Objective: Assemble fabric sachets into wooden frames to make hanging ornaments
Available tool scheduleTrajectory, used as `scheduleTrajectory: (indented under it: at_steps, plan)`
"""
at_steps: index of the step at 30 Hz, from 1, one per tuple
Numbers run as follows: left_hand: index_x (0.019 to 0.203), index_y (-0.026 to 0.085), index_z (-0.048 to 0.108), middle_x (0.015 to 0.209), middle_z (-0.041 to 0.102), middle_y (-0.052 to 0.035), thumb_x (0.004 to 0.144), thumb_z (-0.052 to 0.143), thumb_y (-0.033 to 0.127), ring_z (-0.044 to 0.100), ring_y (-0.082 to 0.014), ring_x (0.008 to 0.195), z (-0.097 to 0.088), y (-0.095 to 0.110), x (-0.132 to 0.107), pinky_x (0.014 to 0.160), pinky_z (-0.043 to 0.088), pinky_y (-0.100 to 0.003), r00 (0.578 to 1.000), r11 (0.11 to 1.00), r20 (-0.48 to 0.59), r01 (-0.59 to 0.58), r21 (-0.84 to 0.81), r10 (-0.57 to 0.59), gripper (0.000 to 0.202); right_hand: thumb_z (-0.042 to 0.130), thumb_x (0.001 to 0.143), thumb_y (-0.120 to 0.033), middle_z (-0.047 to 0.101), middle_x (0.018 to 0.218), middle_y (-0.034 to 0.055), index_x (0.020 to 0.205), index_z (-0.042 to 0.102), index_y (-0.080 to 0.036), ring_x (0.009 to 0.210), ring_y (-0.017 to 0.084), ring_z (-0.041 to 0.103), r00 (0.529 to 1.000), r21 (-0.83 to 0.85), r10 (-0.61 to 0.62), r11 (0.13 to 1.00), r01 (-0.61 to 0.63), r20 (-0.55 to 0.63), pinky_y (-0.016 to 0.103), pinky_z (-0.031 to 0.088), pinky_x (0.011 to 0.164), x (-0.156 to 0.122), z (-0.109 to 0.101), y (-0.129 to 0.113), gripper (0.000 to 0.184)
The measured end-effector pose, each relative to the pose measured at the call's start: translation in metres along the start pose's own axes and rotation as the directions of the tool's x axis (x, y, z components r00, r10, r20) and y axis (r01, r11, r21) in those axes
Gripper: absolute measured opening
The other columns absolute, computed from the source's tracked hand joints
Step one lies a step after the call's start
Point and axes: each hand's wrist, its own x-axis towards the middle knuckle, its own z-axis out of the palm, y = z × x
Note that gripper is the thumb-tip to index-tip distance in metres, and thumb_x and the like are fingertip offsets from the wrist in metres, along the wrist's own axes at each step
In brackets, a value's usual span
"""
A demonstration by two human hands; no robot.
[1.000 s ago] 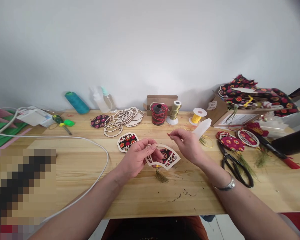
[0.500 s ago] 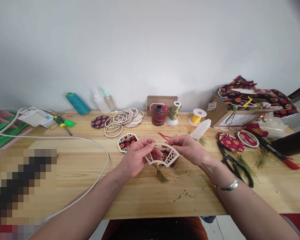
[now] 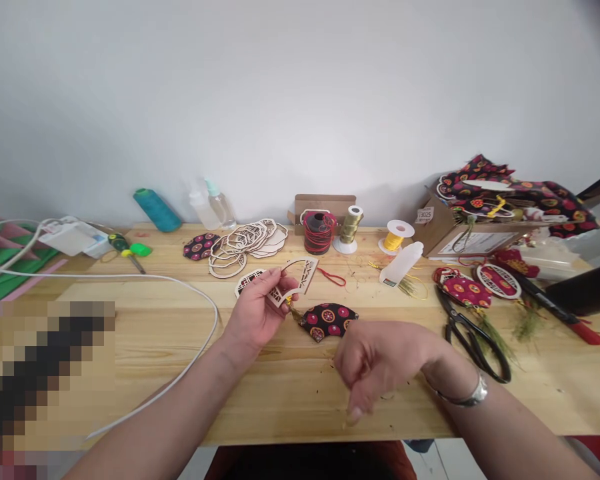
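My left hand [image 3: 260, 303] is closed on a fan-shaped pale wooden frame [image 3: 307, 277] with cut-out lattice ends, held tilted above the table. A yellow cord and a greenish tassel [image 3: 294, 311] hang by its fingers. To the right of it, a fan-shaped dark fabric piece [image 3: 327, 321] with red and orange round motifs lies flat on the wood. My right hand [image 3: 380, 360] is over the table just in front of that piece, slightly blurred. Its fingers curl in and the thumb points down; whether anything is between them is hidden. Partly behind my left hand lies a lattice-framed ornament [image 3: 245, 283].
Wooden frames [image 3: 250, 240] are piled at the back, near thread spools [image 3: 319, 233] and a white glue bottle [image 3: 403, 265]. Black scissors [image 3: 480, 343] and finished ornaments [image 3: 497, 279] lie right, before a cardboard box [image 3: 473, 240]. A white cable [image 3: 215, 320] crosses the left side.
The wooden frame, held in both hands before, is now in my left hand alone and turned upward. My right hand has let go and moved toward the front edge. The fabric piece is now uncovered.
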Motion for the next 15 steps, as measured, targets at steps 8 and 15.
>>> scheduleTrajectory:
  at_steps: [8, 15]
  plan:
    - [0.074, 0.014, 0.06, 0.055, 0.064, 0.0012, 0.073, 0.069, 0.02, 0.043, -0.005, 0.026, -0.004, 0.006, -0.008, 0.026, 0.034, -0.014, 0.955, 0.999, 0.294, 0.036, 0.018, -0.039, 0.011, 0.064, 0.083, -0.035, 0.051, 0.05, -0.0056, 0.065, 0.067, -0.015, 0.045, 0.006, 0.04, 0.964, -0.071, 0.145, 0.984, -0.164, -0.224, 0.021, 0.032, 0.043, 0.006, -0.008, 0.006, 0.027]
    - [0.074, 0.013, 0.064, 0.054, 0.069, -0.0052, 0.072, 0.076, 0.028, 0.057, -0.011, 0.037, -0.006, -0.006, -0.015, 0.035, 0.04, -0.016, 0.824, 0.97, 0.533, 0.079, 0.229, -0.193, 0.019, 0.06, 0.084, -0.015, 0.07, 0.089, 0.0077, 0.087, 0.073, -0.017, 0.082, 0.019, 0.062, 0.537, -0.384, -0.047, 0.752, -0.536, -0.842, 0.032, 0.046, 0.076, 0.026, -0.019, 0.03, 0.013]
